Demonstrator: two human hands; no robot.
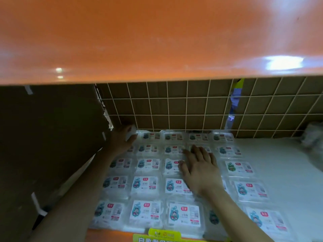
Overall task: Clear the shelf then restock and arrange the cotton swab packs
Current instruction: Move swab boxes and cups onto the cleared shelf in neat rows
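Left hand [122, 137] gripping pack [131, 133], right hand [198, 165] flat

Each clear plastic cotton swab pack [183, 216] on the white shelf [283, 165] carries a white label with a small red square logo at its top, a cartoon figure on a teal patch, a barcode and a pink price strip; the printed characters are too small and blurred to read. One pack in the right column [238, 167] has a green patch instead of teal. At the shelf's front edge, a yellow-green price tag [164, 235] bears a red round mark and large white characters, cut off by the frame and unreadable.
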